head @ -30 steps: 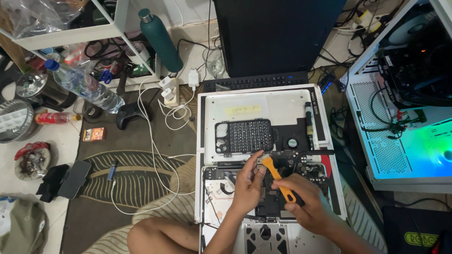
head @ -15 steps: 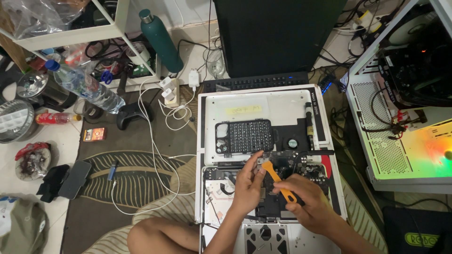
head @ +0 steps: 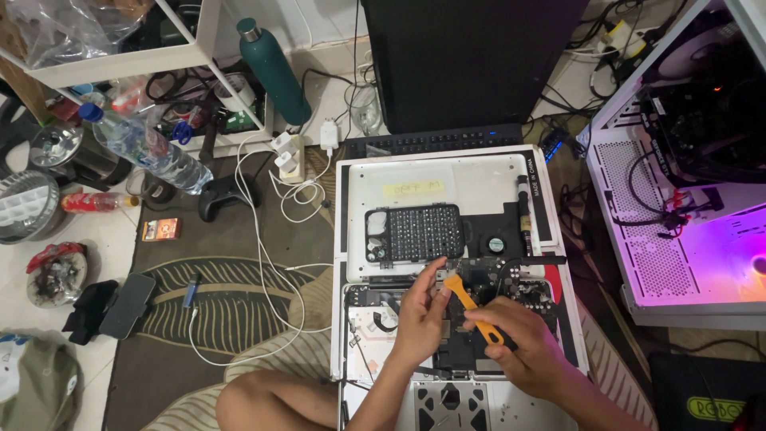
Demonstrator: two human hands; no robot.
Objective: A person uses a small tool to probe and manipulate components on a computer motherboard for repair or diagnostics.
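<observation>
An opened white laptop (head: 363, 315) lies on the floor in front of me with its inner boards bare. My right hand (head: 523, 351) grips an orange pry tool (head: 471, 307), its tip pointing up-left onto the dark circuit board (head: 511, 283). Just left of the tool tip, my left hand (head: 419, 315) pinches at the board with fingertips together; whether it holds a small part I cannot tell. A black tray of screwdriver bits (head: 415, 233) rests on the white panel (head: 447, 179) above the hands.
A black keyboard (head: 435, 141) and a dark monitor (head: 471, 56) stand beyond the panel. A lit white computer case (head: 678, 239) is at the right. White chargers and cables (head: 291, 172), a game controller (head: 223, 195), a teal bottle (head: 271, 68), a water bottle (head: 144, 148) and a phone (head: 128, 305) lie left.
The orange tool's tip and my left fingertips shifted slightly on the board. The case light at the right turned from green through orange to purple.
</observation>
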